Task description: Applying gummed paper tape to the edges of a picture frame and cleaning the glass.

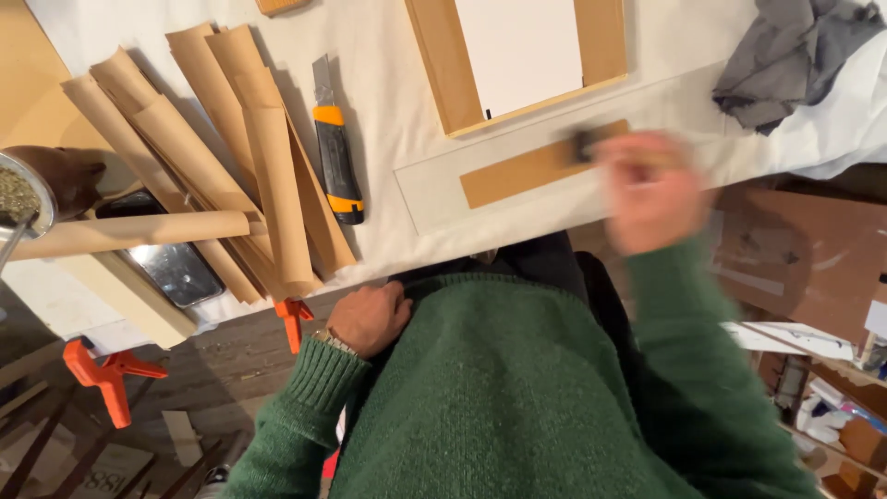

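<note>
**Ana:** White sheeting covers the workbench [388, 120], and at one o'clock the right hand [651, 189] is a blur over a brown strip [527, 173] lying on a pale board [434, 189].

**Ben:** It has a dark-headed tool [591, 145] with a wooden handle, looks like a small brush. Fingers wrapped around the handle, though the blur hides just how tight.

**Ana:** And the left hand [370, 319]?

**Ben:** Down at seven o'clock, off the bench, curled loosely against the green sweater [499, 388], holding nothing that I can see.

**Ana:** So the step in hand, I'd judge, is brushing along that strip, working its right end.

**Ben:** Agreed. A next pass would call for even strokes toward the strip's left end, with the board kept from sliding, maybe with that idle hand.

**Ana:** Around it: a wooden frame [443, 74] with a white panel at twelve, an orange-and-black utility knife [334, 148] at eleven, rolled brown paper [268, 157] at ten, grey cloth [785, 55] at two.

**Ben:** Orange clamps [111, 374] at the bench edge, eight o'clock.
</note>
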